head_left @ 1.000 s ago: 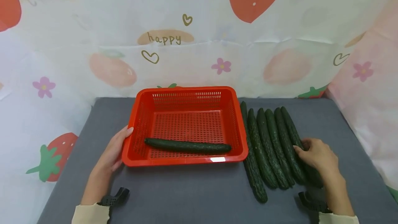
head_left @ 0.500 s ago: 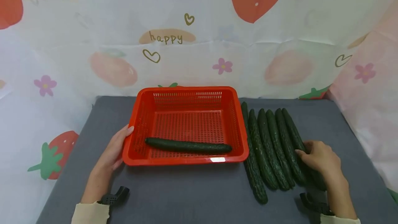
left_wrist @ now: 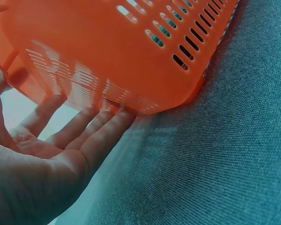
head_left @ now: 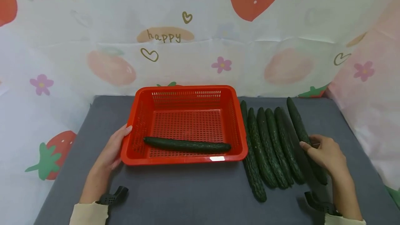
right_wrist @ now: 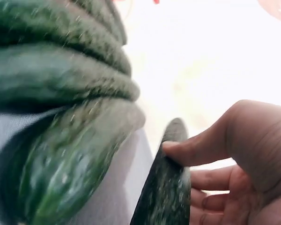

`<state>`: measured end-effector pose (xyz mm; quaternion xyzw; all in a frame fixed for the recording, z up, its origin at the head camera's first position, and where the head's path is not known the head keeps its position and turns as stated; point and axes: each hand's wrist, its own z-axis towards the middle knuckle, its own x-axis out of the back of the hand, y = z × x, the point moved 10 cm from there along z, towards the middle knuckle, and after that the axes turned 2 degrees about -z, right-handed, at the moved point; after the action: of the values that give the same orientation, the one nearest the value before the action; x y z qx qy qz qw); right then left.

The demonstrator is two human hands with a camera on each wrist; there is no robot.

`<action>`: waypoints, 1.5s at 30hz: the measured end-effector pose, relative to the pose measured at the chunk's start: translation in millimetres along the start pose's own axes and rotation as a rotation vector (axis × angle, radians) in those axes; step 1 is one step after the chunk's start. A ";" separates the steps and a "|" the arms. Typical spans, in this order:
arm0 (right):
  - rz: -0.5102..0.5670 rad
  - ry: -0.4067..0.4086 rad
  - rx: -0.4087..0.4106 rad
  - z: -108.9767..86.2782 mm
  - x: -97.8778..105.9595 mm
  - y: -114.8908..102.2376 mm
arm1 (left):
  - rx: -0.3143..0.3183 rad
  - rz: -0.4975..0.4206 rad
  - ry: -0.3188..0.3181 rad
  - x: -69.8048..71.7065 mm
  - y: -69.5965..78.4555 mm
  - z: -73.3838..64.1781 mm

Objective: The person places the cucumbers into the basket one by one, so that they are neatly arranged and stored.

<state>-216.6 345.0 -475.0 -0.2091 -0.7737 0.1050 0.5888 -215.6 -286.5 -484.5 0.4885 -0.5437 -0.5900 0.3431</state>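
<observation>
My right hand (head_left: 326,155) grips a cucumber (head_left: 298,122) between thumb and fingers, lifted at a slant beside the row on the table. In the right wrist view the thumb lies over this cucumber (right_wrist: 166,192), with the fingers on its other side. My left hand (head_left: 114,148) holds the red plastic basket (head_left: 184,162) by its left side, thumb at the rim. The left wrist view shows its fingers (left_wrist: 107,133) against the outer basket wall (left_wrist: 93,37). One cucumber (head_left: 187,145) lies crosswise inside the basket, near its front.
Several cucumbers (head_left: 262,148) lie side by side on the grey cloth (head_left: 187,197), just right of the basket; the leftmost runs along the basket's right edge. A strawberry-print curtain (head_left: 200,58) hangs behind the table.
My right hand has taken the rightmost cucumber up from the row and moved it slightly to the right, leaving a gap. My left hand and the basket stay put.
</observation>
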 end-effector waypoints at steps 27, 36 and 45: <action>0.136 0.162 0.548 -36.6 23.6 -195.9 | 0.039 0.008 0.084 -0.6 -0.9 -1.8; 0.107 0.113 0.656 -34.0 18.4 -255.5 | 0.019 -0.031 0.062 0.7 3.2 -4.8; 0.035 0.080 0.745 -32.1 6.8 -304.0 | 0.033 -0.085 0.054 -1.3 1.5 -1.7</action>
<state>-248.3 74.6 -335.7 0.0024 -0.6550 0.3810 0.6525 -213.8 -286.0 -482.6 0.5324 -0.5228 -0.5815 0.3242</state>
